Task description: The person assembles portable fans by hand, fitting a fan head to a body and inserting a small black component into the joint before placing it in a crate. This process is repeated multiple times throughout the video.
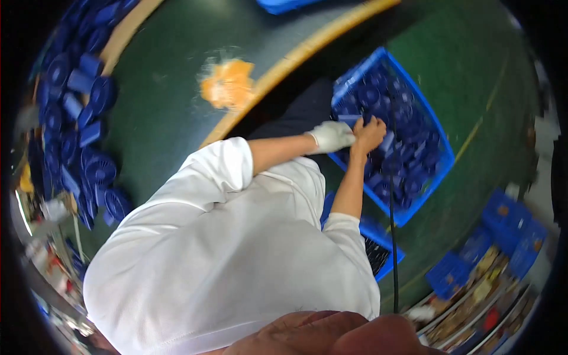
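My left hand (332,137), in a white glove, reaches over the near left edge of a blue crate (451,158). Its fingers are bent in and meet my bare right hand (370,136), whose fingers curl above the crate's contents. Whatever lies between the fingers is too blurred and covered to make out. A lighter blue plastic piece (349,120) shows right beside both hands; I cannot tell whether it is held. Many dark blue plastic parts (414,151), some round and ribbed, fill the crate.
A curved green table with a yellow edge (296,56) lies left of the crate, bearing an orange item in clear wrap (228,84). More blue parts (89,130) are heaped far left. A black cable (395,254) hangs at right. Blue crates (503,228) stand lower right.
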`<state>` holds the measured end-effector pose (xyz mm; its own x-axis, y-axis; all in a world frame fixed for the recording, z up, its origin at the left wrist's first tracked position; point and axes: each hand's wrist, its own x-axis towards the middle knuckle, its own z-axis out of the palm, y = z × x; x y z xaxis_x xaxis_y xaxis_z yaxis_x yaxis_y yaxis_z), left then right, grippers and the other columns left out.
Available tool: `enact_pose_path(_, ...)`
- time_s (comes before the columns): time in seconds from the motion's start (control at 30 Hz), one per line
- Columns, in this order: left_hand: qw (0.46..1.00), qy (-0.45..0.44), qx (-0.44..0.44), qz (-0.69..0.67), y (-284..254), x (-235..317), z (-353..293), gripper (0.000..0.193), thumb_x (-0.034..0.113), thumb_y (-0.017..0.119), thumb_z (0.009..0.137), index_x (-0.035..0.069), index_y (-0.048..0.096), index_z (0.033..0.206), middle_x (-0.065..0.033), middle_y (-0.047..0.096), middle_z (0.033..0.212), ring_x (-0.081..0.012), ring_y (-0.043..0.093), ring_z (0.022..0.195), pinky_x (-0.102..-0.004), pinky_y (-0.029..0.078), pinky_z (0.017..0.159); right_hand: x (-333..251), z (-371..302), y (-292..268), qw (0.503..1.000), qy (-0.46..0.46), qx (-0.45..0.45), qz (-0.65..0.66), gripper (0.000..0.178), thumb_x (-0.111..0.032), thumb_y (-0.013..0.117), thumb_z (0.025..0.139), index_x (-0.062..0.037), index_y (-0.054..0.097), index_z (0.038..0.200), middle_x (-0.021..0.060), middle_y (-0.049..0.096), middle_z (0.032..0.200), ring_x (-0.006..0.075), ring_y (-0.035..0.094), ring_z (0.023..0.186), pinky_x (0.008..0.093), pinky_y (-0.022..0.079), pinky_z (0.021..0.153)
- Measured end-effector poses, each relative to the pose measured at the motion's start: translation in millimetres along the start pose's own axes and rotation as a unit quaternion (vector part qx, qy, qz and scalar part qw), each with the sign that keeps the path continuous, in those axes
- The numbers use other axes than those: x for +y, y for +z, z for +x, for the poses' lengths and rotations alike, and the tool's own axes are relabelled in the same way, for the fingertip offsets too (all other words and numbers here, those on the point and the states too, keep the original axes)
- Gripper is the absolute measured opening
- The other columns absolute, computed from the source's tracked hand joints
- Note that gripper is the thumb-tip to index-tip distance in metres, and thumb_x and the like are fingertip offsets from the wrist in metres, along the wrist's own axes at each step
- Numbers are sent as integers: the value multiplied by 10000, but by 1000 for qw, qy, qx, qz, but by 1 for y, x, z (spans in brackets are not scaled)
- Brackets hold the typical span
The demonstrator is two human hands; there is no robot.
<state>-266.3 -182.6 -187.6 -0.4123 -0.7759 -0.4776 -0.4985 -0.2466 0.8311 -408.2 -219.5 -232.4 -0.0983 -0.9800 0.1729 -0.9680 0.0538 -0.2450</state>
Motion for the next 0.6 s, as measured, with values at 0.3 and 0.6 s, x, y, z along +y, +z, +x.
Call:
enact_pose_path(0.3,899,-1,407,-165,-17,62,-93,464,375,618,833,35,549,1141,-179,638,1074,-350,635,977,-425,499,846,-157,46,-98,878,-260,148,373,81,-43,671,824,27,647,789,127,625,695,220,584,609,336,475,594)
enact_pose_path(0.6,799,251,546,-20,-66,60,-252,369,218,720,768,80,609,1091,-94,625,1096,-277,600,1039,-388,487,878,-320,228,-141,861,-480,90,141,355,-331,696,834,3,705,953,167,685,893,309,667,867,385,515,775)
